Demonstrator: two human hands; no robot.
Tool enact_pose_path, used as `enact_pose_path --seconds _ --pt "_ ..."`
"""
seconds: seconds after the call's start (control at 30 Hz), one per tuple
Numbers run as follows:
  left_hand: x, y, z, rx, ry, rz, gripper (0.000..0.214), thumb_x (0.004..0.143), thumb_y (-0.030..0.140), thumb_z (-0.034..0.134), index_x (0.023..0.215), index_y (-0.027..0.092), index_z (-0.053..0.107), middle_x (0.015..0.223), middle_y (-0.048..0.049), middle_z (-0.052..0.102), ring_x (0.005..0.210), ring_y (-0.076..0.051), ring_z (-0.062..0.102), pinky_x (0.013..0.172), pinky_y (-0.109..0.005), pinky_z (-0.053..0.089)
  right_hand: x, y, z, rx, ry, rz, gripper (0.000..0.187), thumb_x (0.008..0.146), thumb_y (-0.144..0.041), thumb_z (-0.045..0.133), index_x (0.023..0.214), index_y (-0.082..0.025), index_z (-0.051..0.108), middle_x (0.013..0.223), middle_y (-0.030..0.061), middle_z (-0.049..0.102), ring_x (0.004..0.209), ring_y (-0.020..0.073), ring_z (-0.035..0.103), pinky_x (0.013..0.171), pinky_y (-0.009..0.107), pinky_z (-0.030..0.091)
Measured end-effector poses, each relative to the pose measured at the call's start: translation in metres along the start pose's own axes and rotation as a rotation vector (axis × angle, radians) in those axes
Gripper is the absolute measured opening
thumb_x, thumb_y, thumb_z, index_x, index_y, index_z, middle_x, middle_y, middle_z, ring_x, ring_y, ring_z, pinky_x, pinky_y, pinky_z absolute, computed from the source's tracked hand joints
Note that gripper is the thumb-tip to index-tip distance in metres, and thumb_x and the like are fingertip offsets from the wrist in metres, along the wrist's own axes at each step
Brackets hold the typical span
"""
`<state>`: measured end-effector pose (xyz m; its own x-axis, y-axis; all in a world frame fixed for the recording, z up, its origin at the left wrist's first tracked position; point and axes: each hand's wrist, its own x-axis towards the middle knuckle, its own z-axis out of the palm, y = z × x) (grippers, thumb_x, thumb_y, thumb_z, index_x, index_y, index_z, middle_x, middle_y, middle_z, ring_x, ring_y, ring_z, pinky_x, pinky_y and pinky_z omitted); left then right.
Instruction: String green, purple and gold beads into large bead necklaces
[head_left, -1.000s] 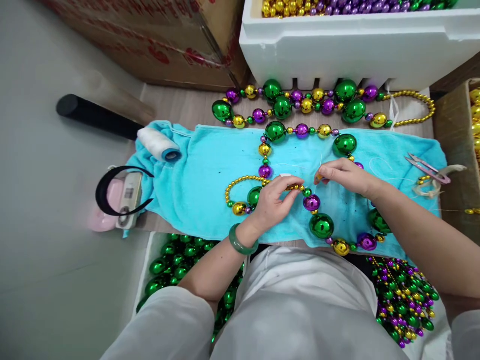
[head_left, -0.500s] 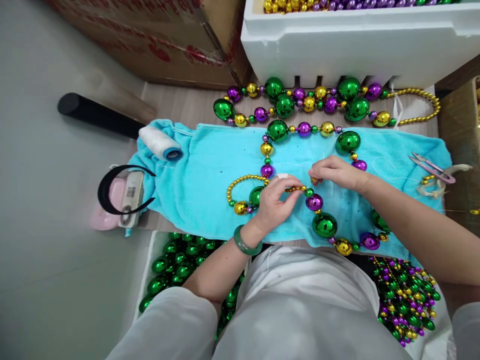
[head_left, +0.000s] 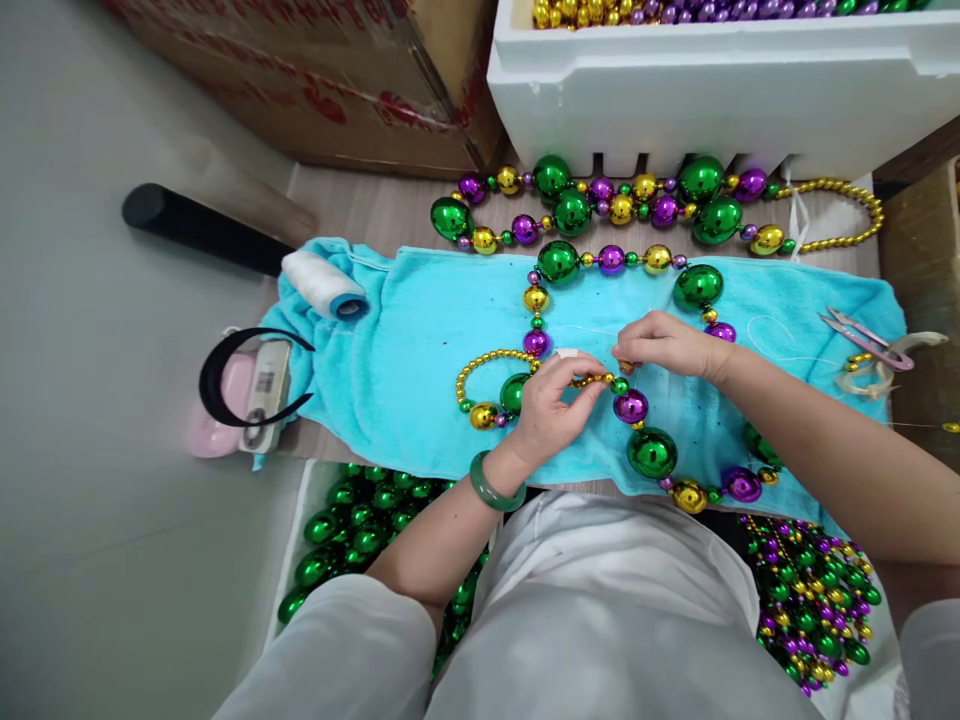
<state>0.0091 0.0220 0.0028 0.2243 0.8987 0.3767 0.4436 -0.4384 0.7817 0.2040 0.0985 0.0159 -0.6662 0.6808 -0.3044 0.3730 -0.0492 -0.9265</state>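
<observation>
My left hand (head_left: 553,405) pinches a string of small gold beads (head_left: 594,380), close to where it meets a small green bead. That string belongs to a bead necklace (head_left: 651,452) of large green, purple and gold balls, looped over a turquoise towel (head_left: 420,350). Just to the right, my right hand (head_left: 660,342) is closed with its fingertips together. A bit of gold, seemingly a bead, shows under those fingertips, partly hidden. Thin clear thread lies on the towel near the hand, hard to follow.
Behind the towel lies another bead necklace (head_left: 573,213), before a white foam box (head_left: 675,100) of beads. Scissors (head_left: 862,335) rest at right. A thread spool (head_left: 322,285) and black headband (head_left: 217,380) are at left. Green balls (head_left: 367,540) and mixed beads (head_left: 814,600) sit nearer me.
My right hand has shifted slightly left toward my left hand. The left hand keeps its pinch on the gold beads. The whole view has moved a little.
</observation>
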Motion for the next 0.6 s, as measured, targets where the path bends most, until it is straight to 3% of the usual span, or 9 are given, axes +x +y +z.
enact_pose_path --seconds 0.6 --pt "-0.001 -0.0004 0.0001 -0.021 0.006 -0.009 0.01 0.081 0.018 0.065 0.09 0.019 0.062 0.087 -0.002 0.068 0.082 -0.013 0.063 0.074 -0.027 0.053 0.0019 0.0017 -0.0005 -0.053 0.004 -0.068 0.037 0.076 -0.046 0.055 0.058 -0.015 0.064 0.061 0.004 0.06 0.066 0.0158 0.052 0.069 0.03 0.04"
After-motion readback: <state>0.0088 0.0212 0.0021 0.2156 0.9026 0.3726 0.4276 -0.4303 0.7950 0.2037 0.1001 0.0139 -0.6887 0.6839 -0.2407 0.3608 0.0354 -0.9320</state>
